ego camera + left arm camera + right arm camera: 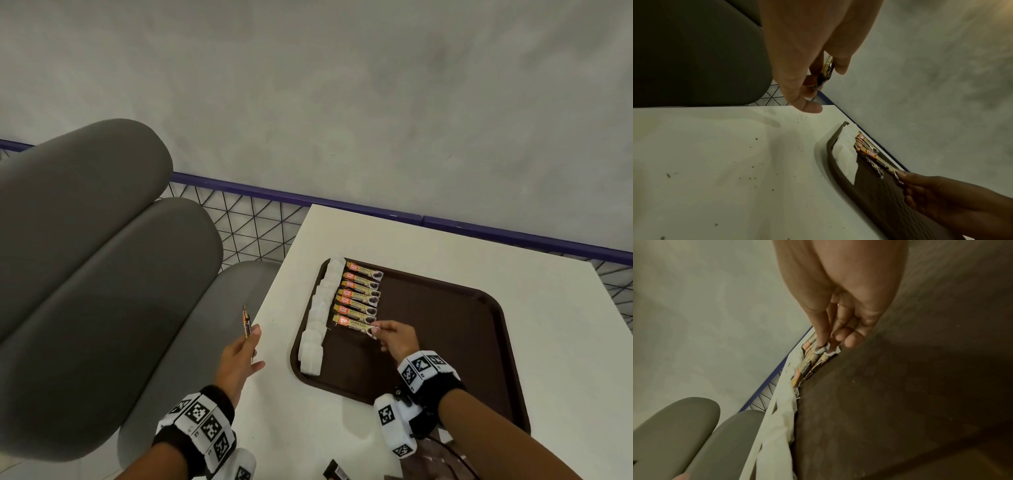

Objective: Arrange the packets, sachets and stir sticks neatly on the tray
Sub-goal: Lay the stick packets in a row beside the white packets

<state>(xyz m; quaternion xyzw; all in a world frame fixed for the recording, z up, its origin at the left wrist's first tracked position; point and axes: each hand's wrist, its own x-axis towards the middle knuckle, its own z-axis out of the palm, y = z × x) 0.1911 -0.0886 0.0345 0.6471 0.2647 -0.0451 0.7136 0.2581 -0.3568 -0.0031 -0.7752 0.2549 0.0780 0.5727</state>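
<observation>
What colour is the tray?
Dark brown tray, with a fine textured surface; clearest in the head view.

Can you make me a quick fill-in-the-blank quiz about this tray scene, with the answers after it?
1. The right hand pinches the end of the nearest granules sachet on the ____ tray.
2. The row of white packets lies along the tray's ____ edge.
3. The left hand holds its sachets off the tray, near the ____ chair.

Answers: brown; left; grey

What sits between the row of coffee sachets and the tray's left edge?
A column of white packets lies between the coffee sachets and the brown tray's left rim, clearest in the head view.
</observation>
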